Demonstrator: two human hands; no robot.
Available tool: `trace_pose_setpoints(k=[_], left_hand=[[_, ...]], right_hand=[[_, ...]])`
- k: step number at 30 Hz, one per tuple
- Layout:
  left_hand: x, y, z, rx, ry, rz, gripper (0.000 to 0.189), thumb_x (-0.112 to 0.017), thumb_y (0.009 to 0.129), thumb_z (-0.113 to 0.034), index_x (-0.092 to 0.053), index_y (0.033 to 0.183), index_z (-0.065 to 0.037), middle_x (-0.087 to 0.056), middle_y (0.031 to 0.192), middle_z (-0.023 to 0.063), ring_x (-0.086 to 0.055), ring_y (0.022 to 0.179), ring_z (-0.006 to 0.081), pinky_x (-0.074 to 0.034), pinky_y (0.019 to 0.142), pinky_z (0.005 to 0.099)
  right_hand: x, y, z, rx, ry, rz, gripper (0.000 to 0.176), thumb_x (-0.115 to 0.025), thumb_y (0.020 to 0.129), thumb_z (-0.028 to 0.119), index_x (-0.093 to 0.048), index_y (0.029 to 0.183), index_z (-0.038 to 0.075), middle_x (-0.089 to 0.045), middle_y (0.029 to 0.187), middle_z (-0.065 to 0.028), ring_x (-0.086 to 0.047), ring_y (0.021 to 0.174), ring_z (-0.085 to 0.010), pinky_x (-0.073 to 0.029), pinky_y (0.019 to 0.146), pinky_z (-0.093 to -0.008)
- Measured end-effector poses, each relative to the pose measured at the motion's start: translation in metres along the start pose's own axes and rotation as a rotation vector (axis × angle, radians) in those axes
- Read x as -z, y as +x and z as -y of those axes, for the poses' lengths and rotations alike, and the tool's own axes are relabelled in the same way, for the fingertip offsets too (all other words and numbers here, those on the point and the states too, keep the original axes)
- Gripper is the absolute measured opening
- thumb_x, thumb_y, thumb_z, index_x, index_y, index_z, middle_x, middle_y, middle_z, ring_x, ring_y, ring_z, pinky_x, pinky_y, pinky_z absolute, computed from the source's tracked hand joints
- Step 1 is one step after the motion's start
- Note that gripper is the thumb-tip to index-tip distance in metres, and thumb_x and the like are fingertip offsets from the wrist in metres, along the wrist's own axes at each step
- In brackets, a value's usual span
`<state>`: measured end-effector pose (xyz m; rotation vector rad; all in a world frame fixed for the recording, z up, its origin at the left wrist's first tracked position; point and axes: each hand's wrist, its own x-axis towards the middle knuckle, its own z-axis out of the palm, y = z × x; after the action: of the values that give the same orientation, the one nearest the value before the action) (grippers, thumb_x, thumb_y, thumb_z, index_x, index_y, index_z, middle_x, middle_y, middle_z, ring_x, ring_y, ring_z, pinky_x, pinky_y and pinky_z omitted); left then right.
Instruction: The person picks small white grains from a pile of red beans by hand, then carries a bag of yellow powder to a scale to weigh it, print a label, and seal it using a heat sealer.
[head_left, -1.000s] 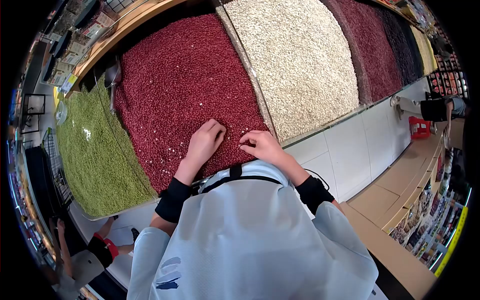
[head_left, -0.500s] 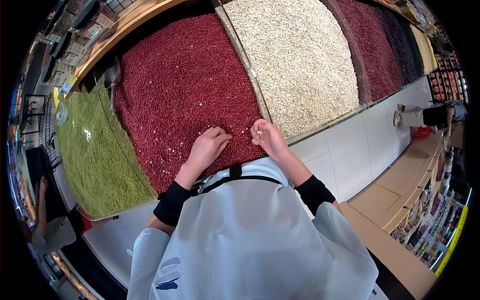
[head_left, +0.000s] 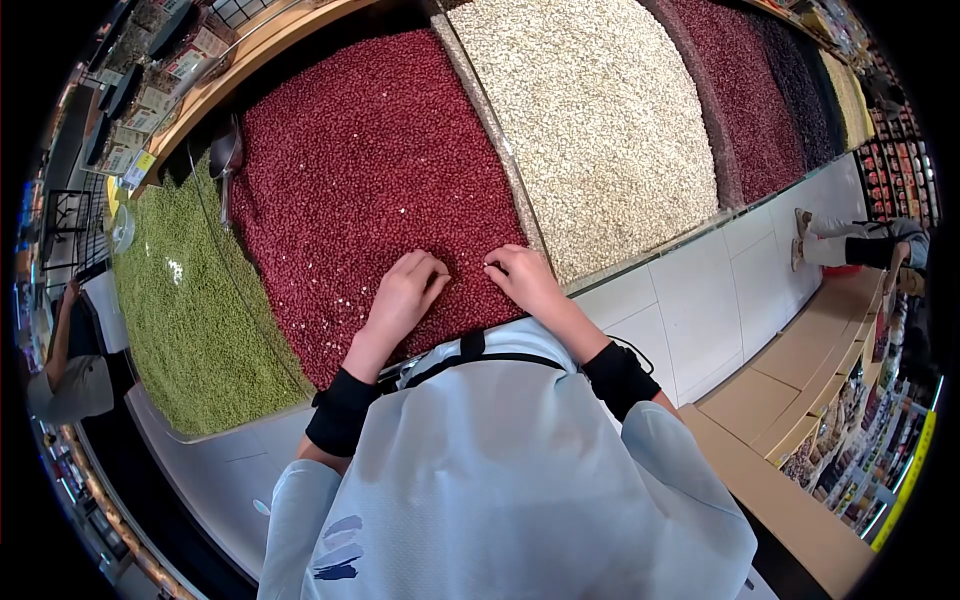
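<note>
Both hands rest on the heap of red beans [head_left: 370,150] at the near edge of the bin, just over its front glass wall [head_left: 660,250]. The left hand [head_left: 405,290] lies palm down, its fingers bent a little and close together, with the tips touching the beans and nothing seen in its hold. The right hand [head_left: 522,275] is near it to the right, fingers curled and drawn toward the thumb at the bean surface; whether they pinch anything cannot be told. Small pale bits [head_left: 345,297] lie scattered among the red beans, most of them to the left of the left hand and a few farther in. The likeliest slip here is beans rolling over the low near edge, since the heap slopes down toward the hands and any raking would loosen it. A pale bit could also sink out of sight if the beans around it are stirred. Just right of the right hand a glass divider [head_left: 490,110] runs far into the scene and parts the red beans from a heap of white kernels [head_left: 600,110], limiting any reach that way. Green beans [head_left: 185,300] fill the bin on the left, with a scoop [head_left: 225,160] at its far end. One person [head_left: 70,370] stands at the far left, and another [head_left: 860,245] is in the aisle to the right.
</note>
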<state>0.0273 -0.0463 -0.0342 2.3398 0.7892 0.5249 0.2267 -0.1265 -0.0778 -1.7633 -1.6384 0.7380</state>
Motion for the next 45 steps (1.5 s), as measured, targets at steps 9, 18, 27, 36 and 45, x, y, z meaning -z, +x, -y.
trace_pose_setpoints(k=[9, 18, 27, 36, 45], left_hand=[[0.015, 0.005, -0.016, 0.028, -0.072, -0.029, 0.009, -0.066, 0.077, -0.003, -0.059, 0.082, 0.0, -0.06, 0.084, 0.0107, -0.061, 0.08, 0.0272, -0.049, 0.069, 0.0347], [-0.013, 0.041, -0.04, 0.067, -0.487, 0.057, 0.021, -0.062, 0.079, 0.001, -0.06, 0.1, -0.003, -0.06, 0.088, 0.0112, -0.064, 0.079, 0.0236, -0.051, 0.067, 0.0302], [-0.053, 0.059, -0.001, -0.162, 0.016, 0.23, 0.013, -0.062, 0.078, -0.006, -0.063, 0.09, -0.003, -0.057, 0.087, 0.0099, -0.059, 0.082, 0.0281, -0.049, 0.073, 0.0373], [-0.049, 0.067, -0.004, -0.143, 0.305, 0.299, 0.008, -0.061, 0.077, -0.008, -0.062, 0.084, -0.005, -0.055, 0.085, 0.0077, -0.057, 0.083, 0.0258, -0.049, 0.072, 0.0367], [-0.097, 0.087, -0.017, 0.047, -0.017, 0.257, 0.018, -0.07, 0.075, -0.019, -0.068, 0.083, -0.003, -0.062, 0.077, 0.0112, -0.062, 0.07, 0.0278, -0.05, 0.064, 0.037]], right_hand=[[0.0, 0.005, -0.001, -0.097, 0.103, 0.024, 0.01, -0.061, 0.08, 0.012, -0.061, 0.082, 0.002, -0.061, 0.074, -0.0122, -0.06, 0.066, -0.0281, -0.049, 0.062, -0.039], [0.016, -0.023, -0.001, -0.703, 1.859, 0.183, 0.026, -0.038, 0.09, 0.02, -0.056, 0.088, 0.001, -0.059, 0.086, -0.0095, -0.057, 0.08, -0.0191, -0.048, 0.073, -0.0321], [0.067, -0.041, -0.005, -0.442, 2.221, -0.099, 0.048, -0.029, 0.092, 0.016, -0.034, 0.13, -0.013, -0.04, 0.135, -0.0265, -0.042, 0.125, -0.0326, -0.035, 0.107, -0.0394], [0.09, -0.046, -0.026, -0.242, 2.274, -0.297, 0.05, -0.03, 0.094, 0.02, -0.033, 0.132, -0.012, -0.036, 0.138, -0.026, -0.034, 0.131, -0.0337, -0.029, 0.11, -0.0418], [0.09, -0.047, -0.024, -0.248, 2.272, -0.39, 0.049, -0.032, 0.094, 0.019, -0.034, 0.131, -0.013, -0.037, 0.138, -0.026, -0.037, 0.128, -0.0337, -0.032, 0.108, -0.0416]])
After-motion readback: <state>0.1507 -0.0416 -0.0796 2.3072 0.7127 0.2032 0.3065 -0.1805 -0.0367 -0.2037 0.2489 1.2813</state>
